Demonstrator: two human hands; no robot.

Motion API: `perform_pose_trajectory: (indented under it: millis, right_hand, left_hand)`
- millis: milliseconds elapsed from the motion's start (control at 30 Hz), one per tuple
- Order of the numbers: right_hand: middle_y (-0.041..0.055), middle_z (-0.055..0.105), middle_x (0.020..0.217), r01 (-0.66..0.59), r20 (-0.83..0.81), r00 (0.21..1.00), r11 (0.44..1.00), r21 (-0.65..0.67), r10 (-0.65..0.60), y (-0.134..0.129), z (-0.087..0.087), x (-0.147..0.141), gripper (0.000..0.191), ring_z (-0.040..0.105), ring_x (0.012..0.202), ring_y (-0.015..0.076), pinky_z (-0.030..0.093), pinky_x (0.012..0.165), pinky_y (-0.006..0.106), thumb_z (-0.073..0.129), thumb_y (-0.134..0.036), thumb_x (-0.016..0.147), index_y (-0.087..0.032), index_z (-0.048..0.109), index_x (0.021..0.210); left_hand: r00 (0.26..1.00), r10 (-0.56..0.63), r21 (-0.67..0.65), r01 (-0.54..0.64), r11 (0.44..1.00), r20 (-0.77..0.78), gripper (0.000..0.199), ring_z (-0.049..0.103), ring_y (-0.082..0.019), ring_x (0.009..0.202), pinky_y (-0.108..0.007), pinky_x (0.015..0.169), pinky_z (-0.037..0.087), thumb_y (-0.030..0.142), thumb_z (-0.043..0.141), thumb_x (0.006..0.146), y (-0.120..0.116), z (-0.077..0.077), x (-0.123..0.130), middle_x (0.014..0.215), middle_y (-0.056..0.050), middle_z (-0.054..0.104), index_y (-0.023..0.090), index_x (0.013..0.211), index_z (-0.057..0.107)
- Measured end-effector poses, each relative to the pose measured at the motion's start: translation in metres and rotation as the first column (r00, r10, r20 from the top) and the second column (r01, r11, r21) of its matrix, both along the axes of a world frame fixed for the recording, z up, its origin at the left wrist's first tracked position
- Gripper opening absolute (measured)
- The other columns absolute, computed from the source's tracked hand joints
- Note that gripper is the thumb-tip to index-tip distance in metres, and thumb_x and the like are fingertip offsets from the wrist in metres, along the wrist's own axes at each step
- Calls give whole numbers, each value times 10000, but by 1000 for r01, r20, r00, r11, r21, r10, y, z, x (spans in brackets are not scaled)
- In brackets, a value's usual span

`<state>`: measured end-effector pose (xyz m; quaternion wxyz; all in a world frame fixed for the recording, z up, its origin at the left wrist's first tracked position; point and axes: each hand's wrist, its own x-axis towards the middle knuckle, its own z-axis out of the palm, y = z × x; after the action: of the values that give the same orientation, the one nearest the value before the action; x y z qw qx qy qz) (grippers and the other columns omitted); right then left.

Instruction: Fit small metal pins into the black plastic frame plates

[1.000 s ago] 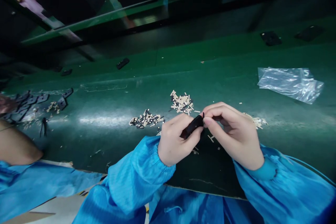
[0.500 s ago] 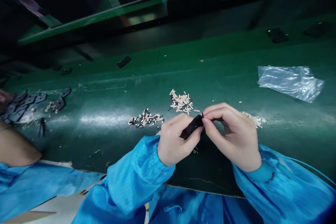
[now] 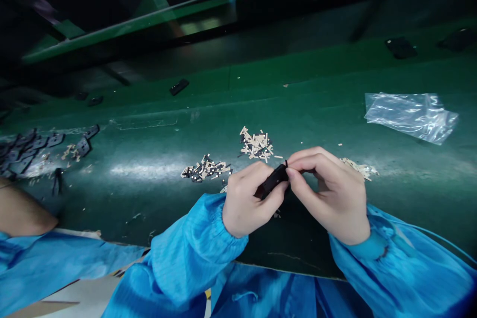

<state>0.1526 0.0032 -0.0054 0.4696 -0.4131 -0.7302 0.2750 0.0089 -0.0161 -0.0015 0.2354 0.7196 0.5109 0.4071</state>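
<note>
My left hand (image 3: pixel 249 198) is closed around a small black plastic housing (image 3: pixel 275 179), thumb along its near side. The housing lies tilted, its upper right end sticking out of the grip. At that end my right hand (image 3: pixel 328 191) pinches with thumb and forefinger. A thin black strip (image 3: pixel 286 163) pokes up between the fingertips, against the housing's end; how the two join is hidden. Just beyond my hands lies a pile of small cream and black strips (image 3: pixel 257 145). Another pile of strips (image 3: pixel 205 169) lies left of my left hand.
A heap of cream pieces (image 3: pixel 359 169) lies partly behind my right hand. Clear plastic bags (image 3: pixel 410 115) rest at the right. Black parts (image 3: pixel 32 146) and a co-worker's forearm (image 3: pixel 24 208) are at the left. A single black part (image 3: pixel 179 87) lies farther back.
My hands keep almost the same pose, with the strip showing slightly more upright at the fingertips. The co-worker's hand at the left edge has gone out of view.
</note>
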Motion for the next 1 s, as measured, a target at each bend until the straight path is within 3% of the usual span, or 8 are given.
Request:
perform_pose_trajectory:
  millis: [200, 367, 500, 733, 1000]
  right_hand:
    - [10, 585, 782, -35, -87, 996, 994, -105, 25, -1, 4, 0, 142, 574, 703, 116, 469, 600, 231, 552, -53, 773, -194, 538, 763]
    - [13, 586, 766, -75, -155, 987, 956, -282, 32, -2, 10, 2, 108, 570, 621, 100, 476, 519, 209, 535, -106, 803, -188, 542, 733]
    - [8, 587, 768, -133, -232, 971, 927, -351, 52, -1, 15, 4, 104, 564, 576, 82, 471, 480, 187, 533, -105, 791, -187, 551, 731]
    - [7, 579, 747, -116, -217, 976, 915, -386, 32, 0, 16, 2, 102, 563, 612, 94, 474, 503, 184, 570, -132, 766, -185, 527, 690]
    - [6, 569, 776, -91, -147, 988, 926, -365, 39, -3, 10, 4, 97, 558, 618, 92, 460, 504, 189, 539, -133, 792, -192, 511, 721]
  left_hand:
    - [996, -22, -94, 30, 995, 85, 167, 361, -58, 468, -210, 442, 284, 155, 603, 728, 0, 3, -3, 527, 53, 388, 165, 624, 473]
    - [943, -35, -298, 140, 944, 332, 159, 416, -74, 484, -209, 436, 333, 245, 641, 728, 1, 1, -9, 544, 42, 450, 181, 673, 506]
    - [888, -28, -350, 209, 913, 459, 140, 455, -77, 490, -208, 442, 368, 260, 652, 729, 0, -3, -12, 558, 38, 499, 189, 713, 533]
    - [909, -37, -356, 200, 913, 416, 172, 445, -75, 445, -212, 405, 352, 269, 650, 728, 0, 0, -10, 523, 36, 515, 186, 672, 510]
    - [940, 3, -323, 114, 940, 340, 165, 362, -58, 461, -192, 405, 298, 207, 641, 718, 0, 4, -7, 519, 51, 426, 178, 644, 496]
